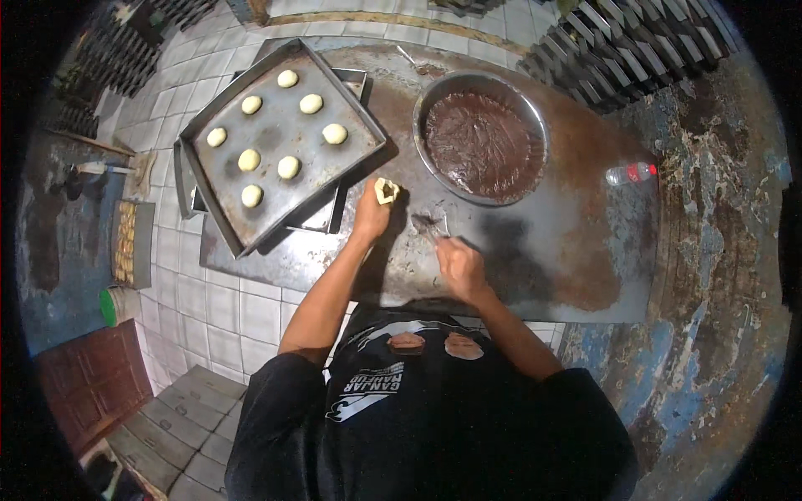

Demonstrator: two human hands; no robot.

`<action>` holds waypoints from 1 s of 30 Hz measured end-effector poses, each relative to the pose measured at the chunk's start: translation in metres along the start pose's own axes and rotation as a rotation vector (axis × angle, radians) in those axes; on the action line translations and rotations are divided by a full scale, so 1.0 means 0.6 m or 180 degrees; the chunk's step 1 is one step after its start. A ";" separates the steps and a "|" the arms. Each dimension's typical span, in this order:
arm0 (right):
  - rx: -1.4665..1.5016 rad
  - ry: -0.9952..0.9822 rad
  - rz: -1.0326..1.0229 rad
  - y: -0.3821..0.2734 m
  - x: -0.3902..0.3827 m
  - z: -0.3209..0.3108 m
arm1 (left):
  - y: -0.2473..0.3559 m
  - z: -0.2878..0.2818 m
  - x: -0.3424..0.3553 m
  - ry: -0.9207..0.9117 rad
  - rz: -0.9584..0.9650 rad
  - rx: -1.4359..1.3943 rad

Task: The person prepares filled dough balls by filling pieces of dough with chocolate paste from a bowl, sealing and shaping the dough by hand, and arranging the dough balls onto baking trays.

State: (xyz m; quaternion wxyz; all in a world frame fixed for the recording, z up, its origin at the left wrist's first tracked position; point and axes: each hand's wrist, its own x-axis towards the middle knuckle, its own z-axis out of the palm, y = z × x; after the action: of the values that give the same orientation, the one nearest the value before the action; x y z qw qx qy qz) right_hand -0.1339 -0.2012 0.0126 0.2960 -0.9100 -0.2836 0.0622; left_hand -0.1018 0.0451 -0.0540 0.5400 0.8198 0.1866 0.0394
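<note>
My left hand (372, 217) is closed around a piece of pale yellow dough (382, 184), cupped open at the top with dark filling inside. My right hand (460, 265) grips a small spatula (425, 225) by its handle, its flat blade smeared brown and pointing up and left, just apart from the dough. Beyond both hands stands a wide round metal bowl (542, 171) holding dark brown paste (483, 140). To the left, a square metal baking tray (269, 134) carries several round pale dough balls (288, 167), spaced apart.
Another tray (354, 81) lies under the baking tray, turned at an angle. A clear plastic bottle (628, 174) with a red cap lies at the metal table's (585, 284) right edge. Stacked dark metal pans (626, 50) stand at the back right. A tray of browned pieces (125, 242) is at far left.
</note>
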 end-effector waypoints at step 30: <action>0.1157 -0.0915 -0.1419 -0.194 -0.125 -0.073 | 0.108 -0.096 -0.401 -0.0882 0.0507 -0.0314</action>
State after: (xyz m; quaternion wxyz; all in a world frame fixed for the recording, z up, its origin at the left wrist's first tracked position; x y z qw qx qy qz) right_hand -0.2398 -0.1873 0.1111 0.4170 -0.7395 -0.4992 0.1734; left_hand -0.3232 -0.0114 0.0609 0.5953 0.8021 0.0427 -0.0222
